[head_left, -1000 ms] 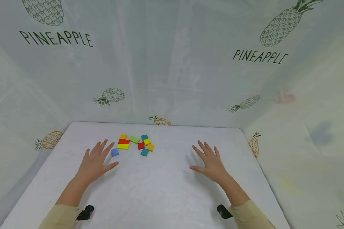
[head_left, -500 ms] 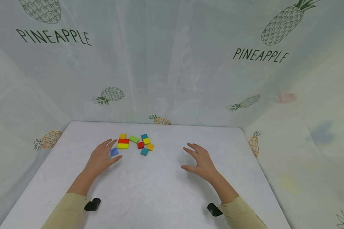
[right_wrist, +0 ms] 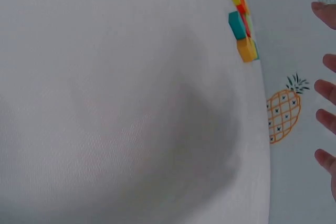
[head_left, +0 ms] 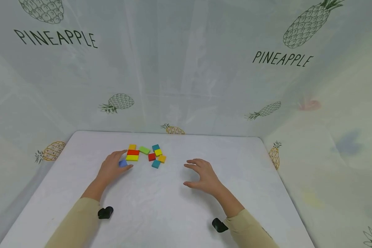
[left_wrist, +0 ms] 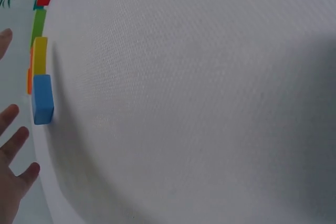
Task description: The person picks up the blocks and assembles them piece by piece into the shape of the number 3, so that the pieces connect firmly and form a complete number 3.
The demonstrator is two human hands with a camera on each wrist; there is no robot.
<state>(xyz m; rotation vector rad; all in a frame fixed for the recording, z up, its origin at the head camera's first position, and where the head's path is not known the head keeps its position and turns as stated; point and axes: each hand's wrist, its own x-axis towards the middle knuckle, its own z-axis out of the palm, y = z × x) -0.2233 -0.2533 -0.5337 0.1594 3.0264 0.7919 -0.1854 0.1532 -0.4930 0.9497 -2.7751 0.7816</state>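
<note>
Left hand wide, thumb and fingers apart on either side of the blue block, which sits in the gap; contact can't be told from the head view. Blue block is on the desk, near its far left part, at the front left of the block group. Just behind it, one row running back: long yellow block, long red block, orange block; left fingertips near the red one's left end. Green block lies slanted beside that row. Right of it, a loose cluster: two teal blocks, a small yellow block, a small red block, a second orange block. Right hand also wide, fingers bent a little, thumb apart, above the desk to the right of the cluster, well apart from it. Beige sleeves, black wrist devices. Behind, pineapple-print sheet.
</note>
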